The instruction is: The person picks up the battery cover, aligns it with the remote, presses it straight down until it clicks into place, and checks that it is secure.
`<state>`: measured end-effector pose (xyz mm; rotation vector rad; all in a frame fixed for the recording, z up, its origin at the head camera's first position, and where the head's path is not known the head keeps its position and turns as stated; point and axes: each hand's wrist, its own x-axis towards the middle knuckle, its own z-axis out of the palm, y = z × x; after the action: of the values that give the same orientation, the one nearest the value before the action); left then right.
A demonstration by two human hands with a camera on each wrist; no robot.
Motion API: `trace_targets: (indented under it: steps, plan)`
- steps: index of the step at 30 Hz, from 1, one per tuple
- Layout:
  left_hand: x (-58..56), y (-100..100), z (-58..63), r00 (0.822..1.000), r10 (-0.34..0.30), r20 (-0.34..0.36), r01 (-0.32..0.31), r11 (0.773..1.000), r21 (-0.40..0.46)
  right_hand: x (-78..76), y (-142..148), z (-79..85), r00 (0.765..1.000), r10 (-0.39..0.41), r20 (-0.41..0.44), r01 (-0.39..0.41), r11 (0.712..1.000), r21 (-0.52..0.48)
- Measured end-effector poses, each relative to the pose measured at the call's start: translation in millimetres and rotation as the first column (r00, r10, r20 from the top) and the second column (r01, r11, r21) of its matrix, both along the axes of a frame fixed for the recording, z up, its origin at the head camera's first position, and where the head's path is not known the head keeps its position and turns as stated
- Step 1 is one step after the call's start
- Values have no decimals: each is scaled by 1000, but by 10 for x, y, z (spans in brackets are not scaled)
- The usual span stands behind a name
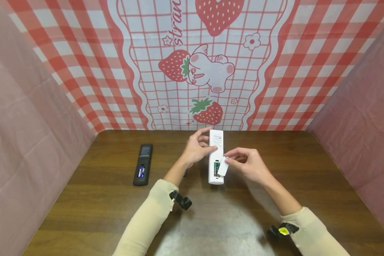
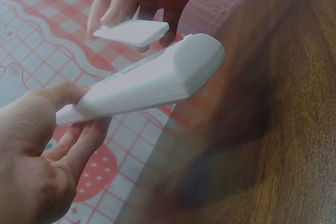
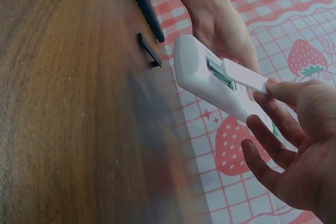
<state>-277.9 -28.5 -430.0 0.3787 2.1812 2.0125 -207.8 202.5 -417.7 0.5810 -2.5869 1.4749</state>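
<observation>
My left hand (image 1: pixel 196 149) grips a white remote control (image 1: pixel 216 153) by its far part, thumb on its back and fingers beneath. The remote's back faces up, and its battery bay shows green batteries (image 1: pixel 216 169). Between thumb and fingers, my right hand (image 1: pixel 251 165) pinches a white battery cover (image 1: pixel 223 166), tilted and partly over the bay. In the left wrist view the cover (image 2: pixel 134 32) stands a little above the remote (image 2: pixel 152 80). The right wrist view has the green batteries (image 3: pixel 219 74) beside the cover (image 3: pixel 245 75).
On the left of the wooden table (image 1: pixel 92 202) lies a black remote (image 1: pixel 143 164), its bay holding blue batteries (image 1: pixel 141 171). A small black cover (image 3: pixel 149 51) lies on the table, mostly behind my left arm in the head view. A strawberry-print cloth (image 1: pixel 204 71) hangs behind.
</observation>
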Motion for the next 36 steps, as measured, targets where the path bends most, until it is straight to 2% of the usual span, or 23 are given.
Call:
trace_targets:
  steps: [5, 24, 36]
  plan:
    - [7, 8, -15, 1000, -8, 1, 8, 1000, -7, 7, -27, -11, 1000, 13, 22, -13, 1000, 11]
    - [24, 21, -21, 1000, -6, 11, 6, 1000, -3, 6, -92, -90, 997, 78, 17, -78, 997, 6]
    - [23, 24, -9, 1000, -5, -24, 5, 1000, 0, 11, -134, -78, 997, 78, -9, -78, 997, 15]
